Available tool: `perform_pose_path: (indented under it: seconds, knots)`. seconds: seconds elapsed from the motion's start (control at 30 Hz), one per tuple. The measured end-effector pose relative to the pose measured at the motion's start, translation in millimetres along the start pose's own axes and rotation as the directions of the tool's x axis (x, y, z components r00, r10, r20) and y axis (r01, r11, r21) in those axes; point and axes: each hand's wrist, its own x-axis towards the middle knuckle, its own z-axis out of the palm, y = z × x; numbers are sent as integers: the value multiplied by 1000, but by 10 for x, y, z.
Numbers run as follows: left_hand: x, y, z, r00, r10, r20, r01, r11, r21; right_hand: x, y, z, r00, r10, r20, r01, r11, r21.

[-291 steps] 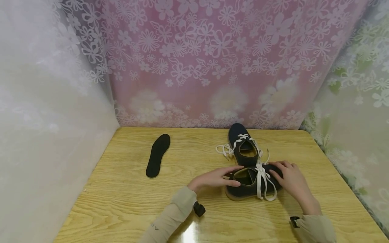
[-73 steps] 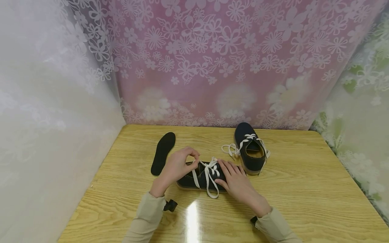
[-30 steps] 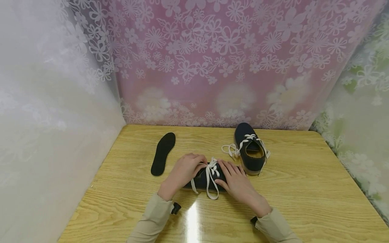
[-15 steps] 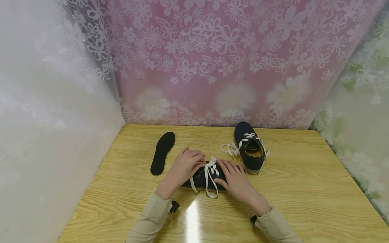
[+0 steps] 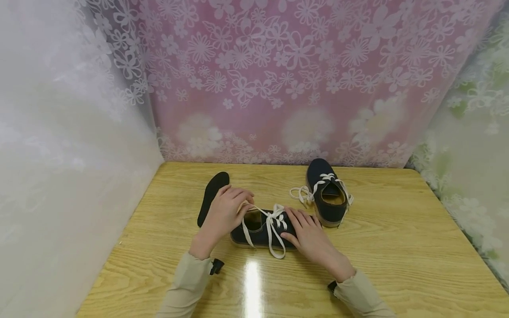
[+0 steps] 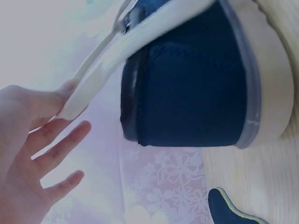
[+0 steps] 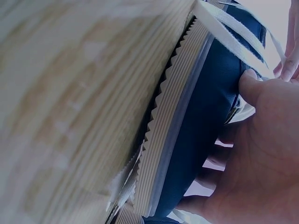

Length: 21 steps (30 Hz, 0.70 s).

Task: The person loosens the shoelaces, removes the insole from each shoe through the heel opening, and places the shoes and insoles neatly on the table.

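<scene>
A dark navy sneaker (image 5: 260, 239) lies sideways on the table, toe to the right, its white laces tied in a bow. My left hand (image 5: 224, 212) pinches one end of the shoelace (image 6: 103, 65) between thumb and forefinger, drawn taut leftward above the shoe opening. In the left wrist view the other fingers are spread, and the heel (image 6: 191, 98) faces the camera. My right hand (image 5: 314, 240) holds the toe end, thumb on the near side and fingers over the top toward the far side. Its palm hides the toe tip.
A second navy sneaker (image 5: 318, 170) stands at the back right, white laces trailing on both sides. Left of my left hand is a black insole (image 5: 210, 196), partly covered by that hand. The wooden table (image 5: 397, 247) ends at a pink floral curtain (image 5: 278, 132).
Over the last half second my left hand has moved left from the bow, pulling the lace end out and uncovering the shoe opening. Earlier, the sneaker came left from beside the other one.
</scene>
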Motion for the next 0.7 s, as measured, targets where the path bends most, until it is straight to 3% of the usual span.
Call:
perform_pose_path:
  seconds: [0.3, 0.53, 0.7]
  knots:
    - [28, 61, 67, 995, 40, 93, -32, 995, -92, -21, 12, -4, 1000, -3, 0, 3, 1000, -5]
    - [22, 182, 182, 980, 29, 195, -21, 999, -46, -15, 16, 5, 1000, 3, 17, -3, 1000, 10]
    - [9, 240, 250, 983, 36, 179, -37, 999, 1, -11, 18, 11, 1000, 2, 14, -2, 1000, 5]
